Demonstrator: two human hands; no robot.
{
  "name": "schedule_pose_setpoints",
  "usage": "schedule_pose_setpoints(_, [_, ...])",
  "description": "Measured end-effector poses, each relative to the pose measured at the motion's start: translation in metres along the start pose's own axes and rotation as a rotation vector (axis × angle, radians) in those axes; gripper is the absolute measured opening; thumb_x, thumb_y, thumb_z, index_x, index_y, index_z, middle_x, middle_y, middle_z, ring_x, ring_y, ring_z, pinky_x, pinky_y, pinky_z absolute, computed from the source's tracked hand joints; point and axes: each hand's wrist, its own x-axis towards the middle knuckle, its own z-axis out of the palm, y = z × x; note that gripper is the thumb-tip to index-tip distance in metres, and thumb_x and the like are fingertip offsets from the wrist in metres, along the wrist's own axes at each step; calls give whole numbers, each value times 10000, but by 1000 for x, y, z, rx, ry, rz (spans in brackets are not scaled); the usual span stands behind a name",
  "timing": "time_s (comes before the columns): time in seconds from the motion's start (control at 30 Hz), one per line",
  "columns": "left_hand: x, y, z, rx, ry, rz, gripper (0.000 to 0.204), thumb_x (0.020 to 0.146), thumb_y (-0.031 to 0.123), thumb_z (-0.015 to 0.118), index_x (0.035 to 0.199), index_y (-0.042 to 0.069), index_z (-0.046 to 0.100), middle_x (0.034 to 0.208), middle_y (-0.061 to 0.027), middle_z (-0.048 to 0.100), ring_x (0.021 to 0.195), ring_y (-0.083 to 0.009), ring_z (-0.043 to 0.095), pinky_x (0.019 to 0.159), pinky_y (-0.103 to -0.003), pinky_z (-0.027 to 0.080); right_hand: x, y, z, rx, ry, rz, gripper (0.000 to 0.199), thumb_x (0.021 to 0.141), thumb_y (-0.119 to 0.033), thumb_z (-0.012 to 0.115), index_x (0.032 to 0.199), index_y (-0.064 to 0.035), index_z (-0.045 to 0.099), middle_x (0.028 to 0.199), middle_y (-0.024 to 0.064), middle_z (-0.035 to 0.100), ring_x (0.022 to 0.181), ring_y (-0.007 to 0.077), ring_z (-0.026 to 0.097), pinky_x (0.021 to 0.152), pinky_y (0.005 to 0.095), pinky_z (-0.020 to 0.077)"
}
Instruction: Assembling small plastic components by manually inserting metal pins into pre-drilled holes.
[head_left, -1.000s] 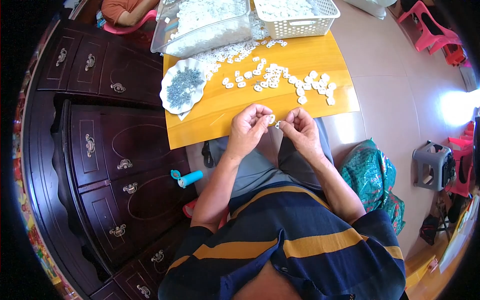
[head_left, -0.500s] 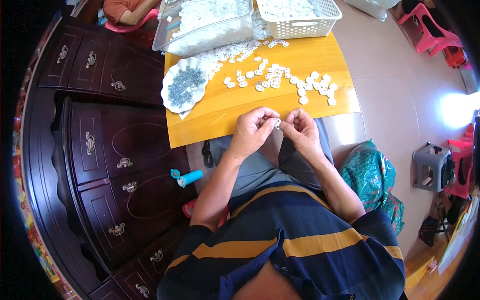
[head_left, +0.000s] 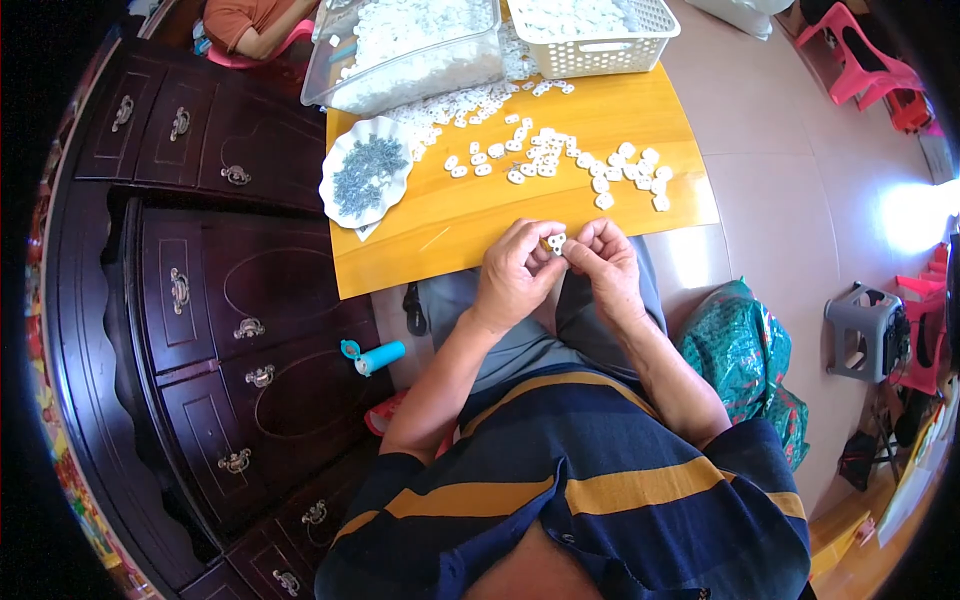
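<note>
A small white plastic part (head_left: 556, 243) is pinched between the fingertips of both my hands, just in front of the near edge of the yellow board (head_left: 470, 225). My left hand (head_left: 513, 275) grips it from the left, my right hand (head_left: 604, 262) from the right. Further back on the board lie several loose white parts (head_left: 590, 170). A white scalloped dish (head_left: 366, 173) of small grey metal pieces sits at the board's left.
A clear tub (head_left: 410, 50) and a white basket (head_left: 595, 30) of white parts stand at the board's far edge. Dark wooden drawers (head_left: 200, 300) fill the left. A blue tube (head_left: 375, 357) lies by my knee. A green bag (head_left: 745, 350), grey stool (head_left: 865, 325) and pink chairs (head_left: 860, 65) stand right. Another person (head_left: 250, 20) sits beyond.
Both hands stay together at the board's edge with the small white part; only the fingers have shifted slightly.
</note>
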Motion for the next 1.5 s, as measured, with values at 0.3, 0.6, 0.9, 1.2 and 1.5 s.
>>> schedule_pose_setpoints(0.3, [2, 2, -3, -80, -22, -15, 351, 814, -89, 774, 1141, 2, 683, 1059, -68, 673, 815, -103, 656, 652, -232, 548, -2, -8, 2, -27, -36, 43, 109, 961, -16, 681, 1015, -61, 598, 829, -36, 622, 733, 45, 575, 662, 193, 446])
schedule_pose_setpoints(0.6, [2, -3, -8, -103, -95, -25, 354, 810, -107, 768, 1143, -5, 701, 1031, -50, 668, 810, -85, 630, 648, -213, 536, -1, -13, 4, -26, -31, 63, 107, 985, -71, 688, 1065, -57, 617, 826, -37, 630, 703, 42, 556, 651, 193, 436])
schedule_pose_setpoints(0.9, [-5, -3, 2, -209, -21, -149, 456, 866, -71, 752, 1295, 1, 618, 889, 1, 632, 729, -30, 570, 625, -179, 479, -3, -3, 3, -80, 28, -16, 90, 1000, -89, 682, 1078, -43, 679, 866, -38, 647, 731, 46, 558, 685, 209, 457])
schedule_pose_setpoints(1.2, [-6, -4, 13, -401, 24, -204, 447, 941, -82, 659, 1363, -8, 532, 905, 19, 607, 781, -17, 562, 717, -160, 462, -3, 0, 2, -138, 45, -78, 101, 984, -53, 704, 1074, -6, 705, 934, -33, 693, 811, 21, 613, 752, 188, 512])
schedule_pose_setpoints(1.5, [-1, 2, 8, -505, -37, -307, 449, 932, -71, 669, 1355, -7, 532, 872, 23, 596, 763, -15, 553, 682, -157, 441, -4, -2, 4, -133, 64, -78, 88, 980, -47, 703, 1056, -3, 711, 903, -38, 693, 788, 21, 610, 737, 185, 509])
